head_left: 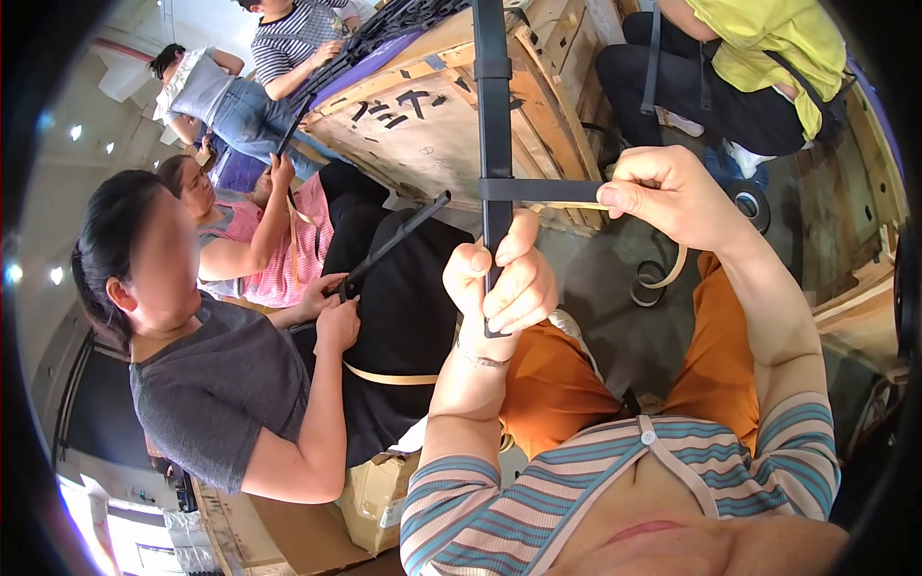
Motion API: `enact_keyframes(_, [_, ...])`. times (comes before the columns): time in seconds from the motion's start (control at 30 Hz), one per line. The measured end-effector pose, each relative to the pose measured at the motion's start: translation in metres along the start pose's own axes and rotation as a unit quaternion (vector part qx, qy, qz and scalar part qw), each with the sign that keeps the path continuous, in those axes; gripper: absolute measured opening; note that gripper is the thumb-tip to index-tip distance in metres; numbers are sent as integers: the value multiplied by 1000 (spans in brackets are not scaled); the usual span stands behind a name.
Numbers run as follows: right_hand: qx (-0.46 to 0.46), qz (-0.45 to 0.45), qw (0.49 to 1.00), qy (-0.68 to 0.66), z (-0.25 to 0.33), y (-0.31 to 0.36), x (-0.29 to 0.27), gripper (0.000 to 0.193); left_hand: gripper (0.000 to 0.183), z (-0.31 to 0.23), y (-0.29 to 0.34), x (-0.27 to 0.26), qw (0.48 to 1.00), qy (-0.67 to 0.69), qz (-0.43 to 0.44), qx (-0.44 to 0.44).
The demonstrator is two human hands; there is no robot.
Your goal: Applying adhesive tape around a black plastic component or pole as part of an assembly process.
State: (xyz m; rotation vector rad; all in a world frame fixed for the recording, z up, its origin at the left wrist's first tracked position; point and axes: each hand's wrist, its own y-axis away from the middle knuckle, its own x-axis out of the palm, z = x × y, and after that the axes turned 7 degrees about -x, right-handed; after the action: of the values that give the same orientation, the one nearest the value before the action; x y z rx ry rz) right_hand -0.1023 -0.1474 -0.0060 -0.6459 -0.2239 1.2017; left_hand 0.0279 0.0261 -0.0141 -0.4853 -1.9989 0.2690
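Observation:
My left hand [511, 280] is closed round the lower part of a long black bar [495, 120], which stands nearly upright in front of me. A flat black strip [552, 190] crosses the bar just above my left fingers and runs to the right, seemingly stuck to it or wound round it. Its far end is pinched between the thumb and fingers of my right hand [667, 195]. Below that hand hangs a curled tail with a tan side [675, 269]. Higher up, a black band [493, 68] encircles the bar.
To my left a co-worker in a dark grey shirt [216, 384] holds another black bar [399, 240]. More people sit or stand beyond. A wooden crate [413, 134] carries several black bars [384, 38]. A roll of tape [749, 206] lies right of my knees; a cardboard box [375, 494] stands at lower left.

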Motion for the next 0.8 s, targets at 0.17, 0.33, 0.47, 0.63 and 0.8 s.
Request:
enact_keyframes(0.17, [77,51,996,19,-12,-7,6,24,17,2,0,1,998,52,41,-16])
enact_keyframes(0.33, [-1,87,994,70,-25,-13,9,23,19,4,-2,-2,992,83,77,-60])
enact_keyframes(0.47, [-47,102,991,-73,-12,-27,14,36,19,7,-2,-5,992,62,79,-80])
enact_keyframes(0.63, [75,128,972,-183,1,-36,23,19,23,7,-1,-9,996,6,-12,-85])
enact_keyframes(0.8, [83,80,985,-126,-17,-36,14,17,29,2,-5,-16,831,-399,-386,34])
